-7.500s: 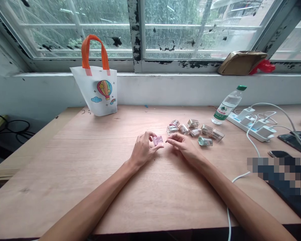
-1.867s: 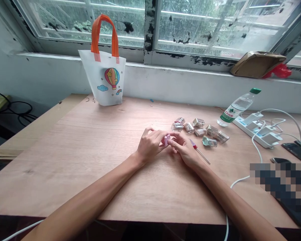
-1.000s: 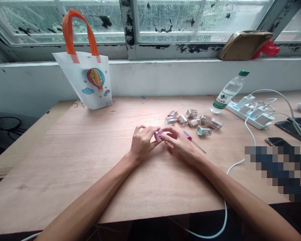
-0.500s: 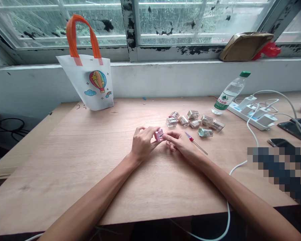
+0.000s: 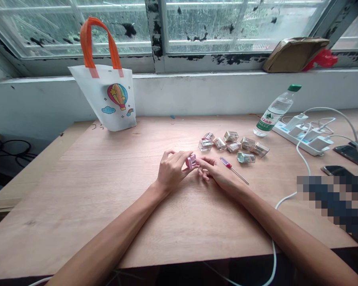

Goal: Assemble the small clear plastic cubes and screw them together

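Observation:
Held up just above the middle of the table is a small pink pencil sharpener (image 5: 191,161), a boxy piece with a clear part. My left hand (image 5: 173,169) pinches it between thumb and fingers from the left. From the right, my right hand (image 5: 214,170) has its thumb and forefinger closed at the sharpener's edge, the other fingers curled below. Beside the right hand lies a screwdriver (image 5: 234,171) with a purple and red handle and a thin metal shaft. Several clear, boxy sharpeners (image 5: 233,147) lie grouped behind it, and a greenish one (image 5: 246,157) is nearest the hands.
A white bag (image 5: 113,99) with orange handles stands at the back left. On the right are a water bottle (image 5: 276,111), a power strip (image 5: 304,139) with chargers, and phones (image 5: 337,171). A white cable (image 5: 282,201) runs down over the table's front edge.
Both hands keep hold of the pink sharpener, which has turned slightly. The whole view has shifted a little; the things on the table lie as before.

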Tool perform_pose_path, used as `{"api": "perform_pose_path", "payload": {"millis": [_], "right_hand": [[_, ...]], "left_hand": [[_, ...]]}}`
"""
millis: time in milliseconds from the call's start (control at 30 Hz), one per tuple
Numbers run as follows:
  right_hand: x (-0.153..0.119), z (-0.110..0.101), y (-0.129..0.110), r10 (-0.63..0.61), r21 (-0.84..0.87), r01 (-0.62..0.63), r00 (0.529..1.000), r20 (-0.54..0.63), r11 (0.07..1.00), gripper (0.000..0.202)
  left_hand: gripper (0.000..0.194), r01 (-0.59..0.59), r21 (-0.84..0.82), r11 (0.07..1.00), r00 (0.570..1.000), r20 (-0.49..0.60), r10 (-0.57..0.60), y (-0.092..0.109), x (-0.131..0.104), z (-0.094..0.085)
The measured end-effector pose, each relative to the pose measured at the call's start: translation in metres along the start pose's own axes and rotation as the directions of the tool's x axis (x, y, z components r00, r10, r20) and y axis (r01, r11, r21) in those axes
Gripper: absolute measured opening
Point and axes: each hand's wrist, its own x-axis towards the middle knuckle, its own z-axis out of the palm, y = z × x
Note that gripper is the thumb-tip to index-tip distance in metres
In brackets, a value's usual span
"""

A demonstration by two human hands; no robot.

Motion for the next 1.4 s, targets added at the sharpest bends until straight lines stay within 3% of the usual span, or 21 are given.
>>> {"api": "perform_pose_path", "payload": {"millis": [200,300,433,500,567,667,767,833,933,1133,1333,1400], "right_hand": [[0.002,0.004,0.004,0.002,0.06,0.001,0.999,-0.049,0.998,0.043],[0.008,0.002,0.011,0.049,0.21,-0.03,0.995,-0.09,0.977,0.048],[0.015,-0.005,0.016,0.091,0.333,-0.036,0.985,-0.15,0.942,0.049],[0.015,-0.01,0.013,0.03,0.228,0.013,0.982,-0.186,0.974,0.047],[0.012,-0.016,0.008,-0.102,-0.06,0.092,0.976,-0.194,0.994,0.043],[0.007,-0.03,0.0,-0.278,-0.536,0.189,0.957,-0.089,0.823,0.032],[0.003,-0.046,-0.005,-0.202,-0.717,0.174,0.978,0.047,0.675,0.026],[0.002,-0.055,-0.005,-0.09,-0.743,0.153,0.988,0.124,0.652,0.026],[0.002,-0.062,-0.006,-0.01,-0.731,0.163,0.978,0.21,0.662,0.026],[0.001,-0.059,-0.007,-0.013,-0.725,0.198,0.968,0.252,0.659,0.023],[0.002,-0.052,-0.002,-0.122,-0.728,0.273,0.959,0.255,0.629,0.026],[0.002,-0.048,-0.002,-0.192,-0.694,0.282,0.96,0.206,0.663,0.025]], "left_hand": [[0.028,0.02,-0.046,0.999,0.999,-0.046,-0.022,0.001,-0.002,0.002],[0.033,0.111,-0.119,0.987,0.991,-0.066,-0.119,-0.001,-0.003,0.003],[0.039,0.25,-0.369,0.895,0.96,-0.029,-0.28,-0.005,-0.002,0.005],[0.039,0.285,-0.483,0.828,0.946,0.005,-0.323,-0.006,-0.001,0.005],[0.039,0.319,-0.561,0.764,0.93,0.028,-0.368,-0.005,-0.001,0.007],[0.039,0.39,-0.721,0.574,0.872,0.089,-0.481,-0.003,0.0,0.009],[0.038,0.424,-0.849,0.316,0.782,0.166,-0.601,-0.002,0.002,0.011],[0.038,0.427,-0.868,0.253,0.746,0.18,-0.642,-0.002,0.004,0.011],[0.039,0.432,-0.849,0.306,0.753,0.153,-0.64,-0.003,0.004,0.01],[0.041,0.453,-0.668,0.59,0.806,0.024,-0.592,-0.003,-0.001,0.009],[0.04,0.365,-0.552,0.75,0.885,-0.046,-0.464,-0.001,-0.002,0.008],[0.038,0.321,-0.485,0.814,0.913,-0.07,-0.402,0.001,-0.003,0.007]]}}
